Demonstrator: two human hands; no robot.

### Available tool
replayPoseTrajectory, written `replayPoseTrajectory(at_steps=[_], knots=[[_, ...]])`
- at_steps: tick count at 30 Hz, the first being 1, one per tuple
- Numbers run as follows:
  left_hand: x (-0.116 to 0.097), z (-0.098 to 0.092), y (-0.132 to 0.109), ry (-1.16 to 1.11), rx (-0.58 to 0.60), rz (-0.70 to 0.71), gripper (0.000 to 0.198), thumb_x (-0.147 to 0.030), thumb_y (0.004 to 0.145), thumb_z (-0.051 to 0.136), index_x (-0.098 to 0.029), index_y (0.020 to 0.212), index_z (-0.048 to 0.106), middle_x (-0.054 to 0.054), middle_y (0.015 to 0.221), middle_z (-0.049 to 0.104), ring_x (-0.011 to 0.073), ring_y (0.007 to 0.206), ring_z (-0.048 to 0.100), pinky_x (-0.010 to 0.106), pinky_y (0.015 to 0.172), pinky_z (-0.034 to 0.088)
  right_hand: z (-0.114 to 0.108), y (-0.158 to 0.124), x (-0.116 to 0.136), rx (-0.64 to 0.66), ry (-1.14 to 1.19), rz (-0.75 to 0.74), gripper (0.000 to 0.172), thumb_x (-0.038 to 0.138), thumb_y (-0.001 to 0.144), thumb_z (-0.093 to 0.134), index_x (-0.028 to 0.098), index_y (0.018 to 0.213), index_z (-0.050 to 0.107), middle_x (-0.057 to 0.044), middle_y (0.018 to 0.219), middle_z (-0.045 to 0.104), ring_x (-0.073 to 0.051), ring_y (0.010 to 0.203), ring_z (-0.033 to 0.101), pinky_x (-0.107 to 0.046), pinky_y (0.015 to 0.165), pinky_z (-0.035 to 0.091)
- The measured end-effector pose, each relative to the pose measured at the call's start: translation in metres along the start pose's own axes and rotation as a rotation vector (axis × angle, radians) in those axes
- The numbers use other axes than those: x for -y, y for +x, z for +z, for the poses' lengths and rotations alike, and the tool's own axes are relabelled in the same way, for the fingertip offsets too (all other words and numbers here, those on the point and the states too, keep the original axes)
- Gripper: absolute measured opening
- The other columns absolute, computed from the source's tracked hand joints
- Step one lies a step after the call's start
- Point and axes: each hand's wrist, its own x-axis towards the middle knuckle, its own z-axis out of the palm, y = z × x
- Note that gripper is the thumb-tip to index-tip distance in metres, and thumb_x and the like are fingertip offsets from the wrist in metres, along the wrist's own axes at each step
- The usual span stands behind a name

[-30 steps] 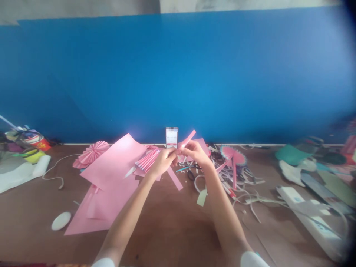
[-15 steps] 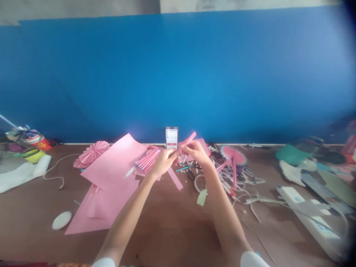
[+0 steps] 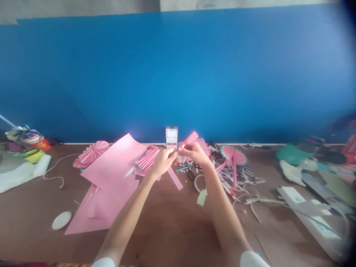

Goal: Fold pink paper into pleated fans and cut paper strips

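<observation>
Close together over the middle of the table, my two hands work at a pink paper strip (image 3: 191, 137). My right hand (image 3: 197, 152) is closed in a pinch on it, and the strip's free end sticks up past the fingers. My left hand (image 3: 163, 161) is also closed, its fingertips pinching the strip's near end, partly hidden. Beside my left wrist lies a pleated pink and white paper piece (image 3: 147, 160). Another flat pink strip (image 3: 175, 178) rests on the table below my hands. Behind them a phone (image 3: 171, 142) stands upright.
Large pink paper sheets (image 3: 114, 163) and a pleated pink rosette (image 3: 94, 152) lie left. To the right are black-handled scissors (image 3: 190, 174), a rosette with ribbon tails (image 3: 234, 155), tangled scraps, cables and a white power strip (image 3: 308, 215). A white oval object (image 3: 61, 220) sits front left.
The strip in my fingers has turned, so its upper end now shows a broader face. My right fingers have shifted slightly; my left hand has stayed almost still.
</observation>
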Motion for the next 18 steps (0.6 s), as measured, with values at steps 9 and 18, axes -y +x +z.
replayPoseTrajectory(at_steps=[9,18], knots=[[-0.003,-0.001,-0.002,0.014,0.045,0.003,0.043,-0.051,0.100,0.042,-0.018,0.080,0.061,0.003,0.068,0.069,0.0176,0.062,0.067,0.028,0.062,0.049,-0.006,0.000,-0.006,-0.104,-0.048,-0.039,0.046,0.055,0.084,0.071,0.016,0.062,0.067,-0.002,0.058,0.063,-0.013,0.054,0.053,-0.026,0.054,0.040],[-0.004,-0.004,-0.002,0.001,0.043,-0.011,0.039,-0.049,0.099,0.046,-0.018,0.079,0.060,0.003,0.068,0.068,0.0177,0.063,0.066,0.027,0.063,0.049,-0.005,0.003,-0.014,-0.143,0.023,-0.044,0.048,0.057,0.091,0.063,0.016,0.065,0.066,-0.003,0.060,0.063,-0.013,0.054,0.051,-0.027,0.054,0.039]])
